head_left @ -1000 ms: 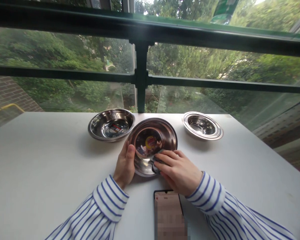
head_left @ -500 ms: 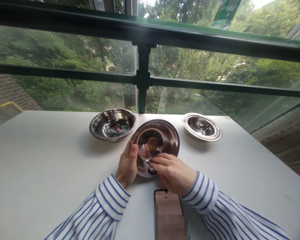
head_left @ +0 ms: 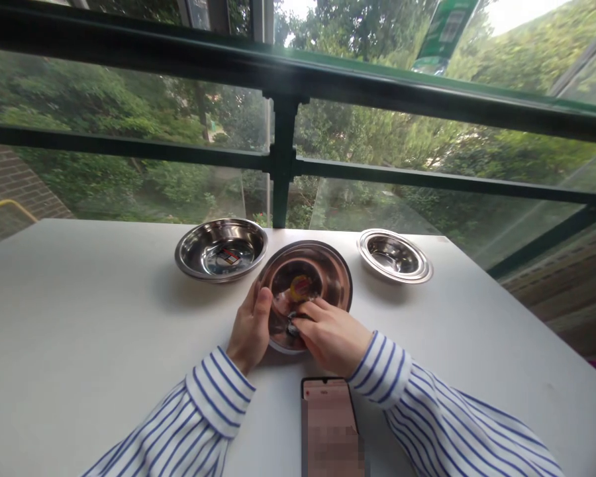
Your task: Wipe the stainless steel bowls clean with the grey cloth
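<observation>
A steel bowl [head_left: 322, 275] with a yellow sticker inside is tilted toward me on the white table [head_left: 79, 318]. My left hand [head_left: 248, 328] grips its left rim, thumb on the inside. My right hand [head_left: 330, 334] is closed on a small dark cloth [head_left: 292, 326] and presses it against the bowl's lower inner wall. Most of the cloth is hidden under my fingers.
A second steel bowl [head_left: 221, 248] stands behind on the left, and a stack of smaller steel bowls [head_left: 394, 255] on the right. A phone [head_left: 330, 424] lies at the table's near edge between my striped sleeves. A green window railing [head_left: 283, 159] runs behind the table.
My right hand with the cloth has slid left and deeper into the bowl, toward its middle. The bowl has tipped up a little more. My left hand stays on the rim.
</observation>
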A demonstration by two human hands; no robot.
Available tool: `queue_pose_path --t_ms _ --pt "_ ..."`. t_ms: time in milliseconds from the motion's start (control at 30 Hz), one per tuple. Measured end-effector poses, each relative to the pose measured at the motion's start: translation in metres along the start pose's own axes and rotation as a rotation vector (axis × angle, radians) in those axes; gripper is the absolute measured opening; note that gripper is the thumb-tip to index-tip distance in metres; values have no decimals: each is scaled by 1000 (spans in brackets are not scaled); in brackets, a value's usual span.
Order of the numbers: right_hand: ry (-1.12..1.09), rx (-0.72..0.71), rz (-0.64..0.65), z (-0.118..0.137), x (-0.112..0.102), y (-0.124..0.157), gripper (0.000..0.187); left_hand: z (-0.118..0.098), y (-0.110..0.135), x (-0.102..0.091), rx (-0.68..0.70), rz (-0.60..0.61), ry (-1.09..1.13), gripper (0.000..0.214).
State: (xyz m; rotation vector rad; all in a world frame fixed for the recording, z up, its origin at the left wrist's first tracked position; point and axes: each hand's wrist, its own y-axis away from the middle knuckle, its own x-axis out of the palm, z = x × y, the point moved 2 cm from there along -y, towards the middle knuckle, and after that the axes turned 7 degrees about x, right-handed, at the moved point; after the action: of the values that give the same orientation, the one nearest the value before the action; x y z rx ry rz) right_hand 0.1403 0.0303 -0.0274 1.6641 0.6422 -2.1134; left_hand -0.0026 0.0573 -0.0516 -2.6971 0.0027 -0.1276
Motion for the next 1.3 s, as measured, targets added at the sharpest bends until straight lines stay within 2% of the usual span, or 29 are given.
queue_pose_path --t_ms 133,200,333,400,467,700,800,900,967,1033,1200,1300 --pt "-280 5 -169 19 10 -15 27 10 0 -6 -72 -33 45 48" --pt "-294 -11 -167 22 10 -13 28 11 0 -8 -69 -61 59 48" --pt "61 2 1 4 -2 4 23 1 0 -2 -20 -59 43 48" --pt "227 67 36 -9 -9 11 18 -5 0 1 21 -31 -1 46" --pt "284 104 38 -14 -10 11 15 -7 0 3 47 -15 -39 45" --pt "-133 -5 -93 18 6 -4 29 5 1 -4 3 -69 10 41" --pt "-24 -29 -20 12 1 -1 30 3 0 -4 21 -74 3 42" --pt "181 28 59 -5 -8 7 26 -2 0 -1 64 -37 -41 42" --pt "235 72 63 -10 -10 10 23 -3 -1 1 68 -18 -59 43" --pt "173 67 38 -6 -7 8 22 -2 -1 1 53 -28 -50 43" --pt "-181 -71 -126 18 5 4 33 2 -2 -3 -6 -108 14 44" --pt "-72 -87 -106 14 1 13 36 2 -4 -4 -21 -101 29 43"
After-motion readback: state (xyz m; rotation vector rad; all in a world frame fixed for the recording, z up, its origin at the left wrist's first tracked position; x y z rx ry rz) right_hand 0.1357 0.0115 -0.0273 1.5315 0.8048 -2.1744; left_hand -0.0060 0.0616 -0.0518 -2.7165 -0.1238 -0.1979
